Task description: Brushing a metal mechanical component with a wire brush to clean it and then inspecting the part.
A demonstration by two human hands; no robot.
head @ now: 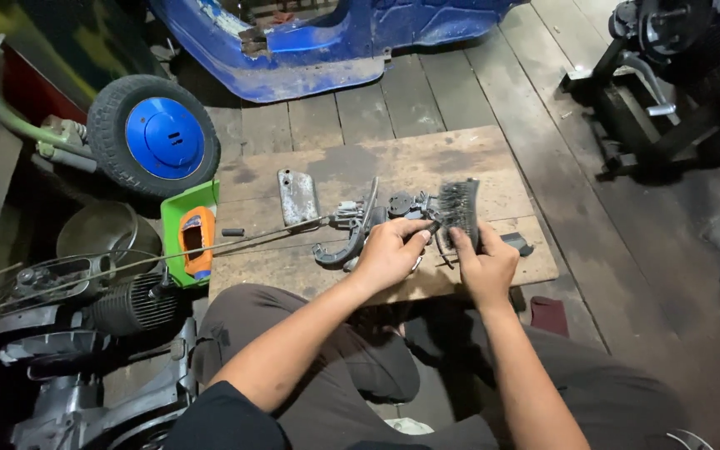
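While left hand grip clamps greasy metal part on wooden board, right hand grip clamps bristly wire brush just beside it.

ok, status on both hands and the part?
Left hand gripping small metal assembly on wooden board. Right hand holding wire brush against it. Curved lever and cable beside; nothing blocking.

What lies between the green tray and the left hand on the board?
In the head view, a flat grey metal plate lies between green tray and left hand.
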